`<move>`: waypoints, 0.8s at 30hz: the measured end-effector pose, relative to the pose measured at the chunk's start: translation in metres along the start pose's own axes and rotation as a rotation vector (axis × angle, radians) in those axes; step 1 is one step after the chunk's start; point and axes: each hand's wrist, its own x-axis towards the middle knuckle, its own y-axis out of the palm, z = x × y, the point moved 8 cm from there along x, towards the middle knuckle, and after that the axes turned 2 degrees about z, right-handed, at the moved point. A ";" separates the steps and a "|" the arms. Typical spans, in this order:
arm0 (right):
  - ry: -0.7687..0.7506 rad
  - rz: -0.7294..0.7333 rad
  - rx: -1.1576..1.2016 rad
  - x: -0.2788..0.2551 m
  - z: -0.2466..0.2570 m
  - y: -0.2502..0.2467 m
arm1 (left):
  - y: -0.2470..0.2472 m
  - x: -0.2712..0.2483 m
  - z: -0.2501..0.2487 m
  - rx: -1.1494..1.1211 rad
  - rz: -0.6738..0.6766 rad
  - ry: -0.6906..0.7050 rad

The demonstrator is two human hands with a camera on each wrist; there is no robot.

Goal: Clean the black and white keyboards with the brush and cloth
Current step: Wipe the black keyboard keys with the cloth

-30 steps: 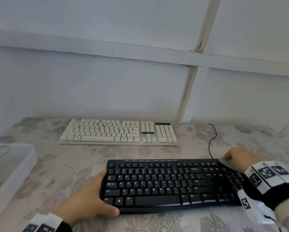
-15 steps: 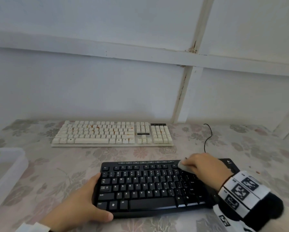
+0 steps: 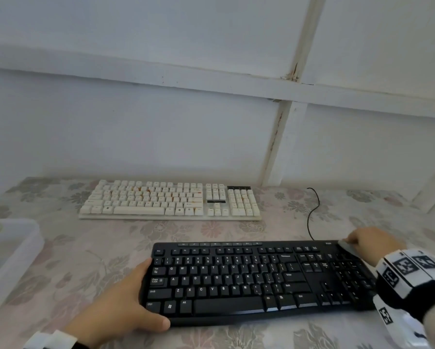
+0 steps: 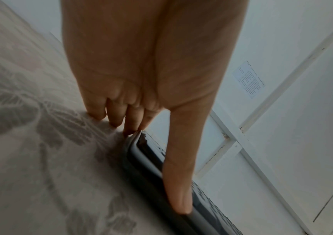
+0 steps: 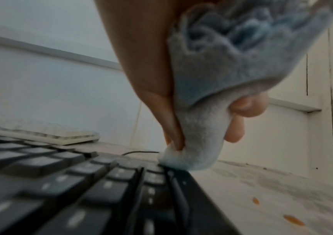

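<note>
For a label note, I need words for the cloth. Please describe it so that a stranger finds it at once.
On the flowered table, take the black keyboard, the one nearer the person than the white keyboard. At its far right corner the right hand holds the cloth against the rim. It is the only soft, fluffy, pale blue-grey thing among hard keys.

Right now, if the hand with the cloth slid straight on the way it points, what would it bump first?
Probably the black cable lying just beyond the cloth; after that, the white keyboard's right end. Depth is unclear.
</note>
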 end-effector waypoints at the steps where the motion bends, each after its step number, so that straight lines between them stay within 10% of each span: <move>1: 0.011 0.009 -0.013 0.002 0.002 -0.003 | 0.000 -0.001 -0.001 -0.004 0.002 0.002; 12: -0.558 -0.018 0.215 -0.076 0.163 -0.022 | 0.002 -0.005 -0.008 -0.029 0.019 0.008; 24: -0.155 -0.078 0.116 -0.037 0.037 -0.009 | 0.002 -0.007 -0.009 -0.031 0.028 -0.020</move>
